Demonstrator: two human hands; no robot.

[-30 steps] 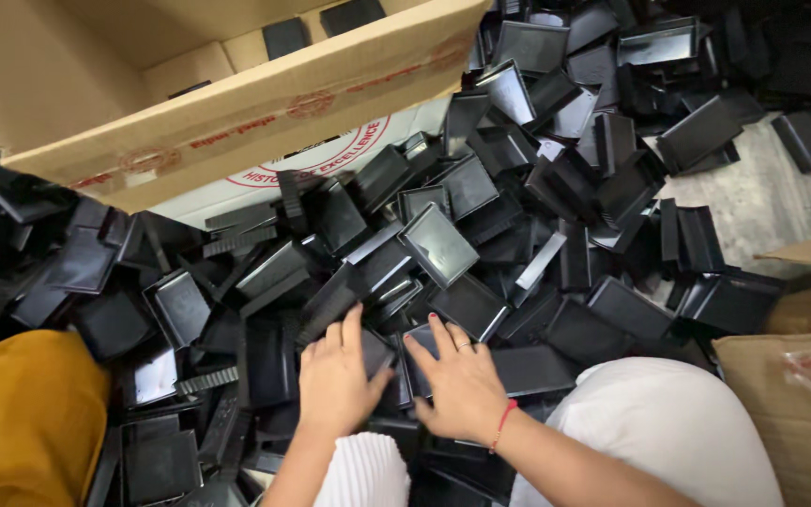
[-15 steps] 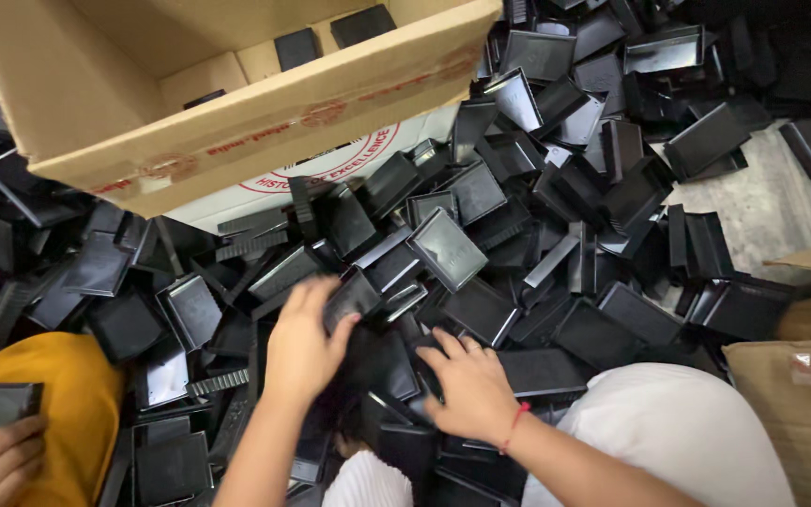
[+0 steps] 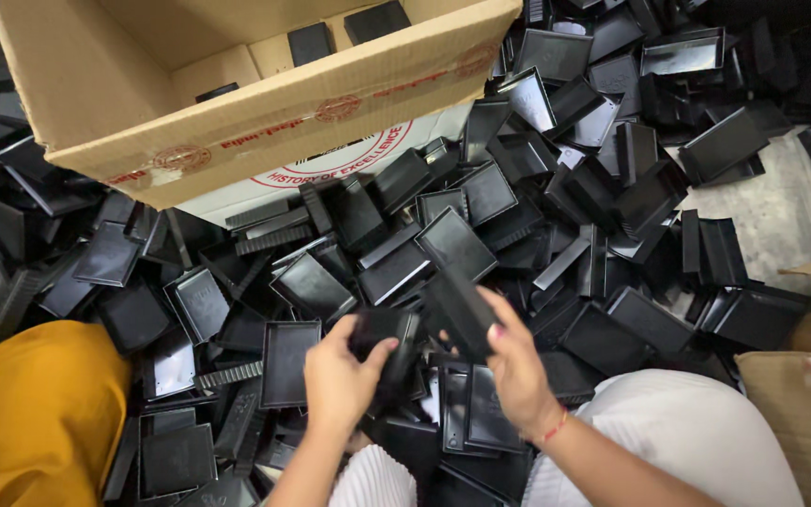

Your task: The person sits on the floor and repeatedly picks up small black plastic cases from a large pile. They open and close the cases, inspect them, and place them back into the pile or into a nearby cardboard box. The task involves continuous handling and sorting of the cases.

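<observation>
Countless black plastic trays (image 3: 565,207) are lying heaped across the floor (image 3: 781,216), far too many and too tangled to count, tipped at every angle, some face up and some on edge. One large brown cardboard box (image 3: 265,122) is sitting at the upper left with its top open, its long front flap slanting up toward the right and carrying three round red stamps and a short line of red print. Three black trays (image 3: 377,19) are showing inside it against the far wall. One white panel (image 3: 349,164) with a curved red ring mark is peeking out just under that flap. One more brown carton (image 3: 800,422), covered with clear film, is sitting at the lower right edge, beside the person's white-clad knee (image 3: 687,441). One yellow-orange garment (image 3: 35,413) is filling the lower left corner.

Two hands are working low in the middle, just above the lap. Each one is gripping a single tray. The left hand (image 3: 340,380) is curling its fingers and thumb around a dark tray (image 3: 382,338) that is standing roughly on edge, its long axis running up and down, the open side hard to make out. The right hand (image 3: 518,361), with a thin red thread at the wrist, is grasping a flat tray (image 3: 457,310) by its lower right end; this piece is lying tilted, its long axis running from upper left to lower right, its smooth underside facing up. The two held trays are sitting just beside each other; whether they are touching cannot be told.
</observation>
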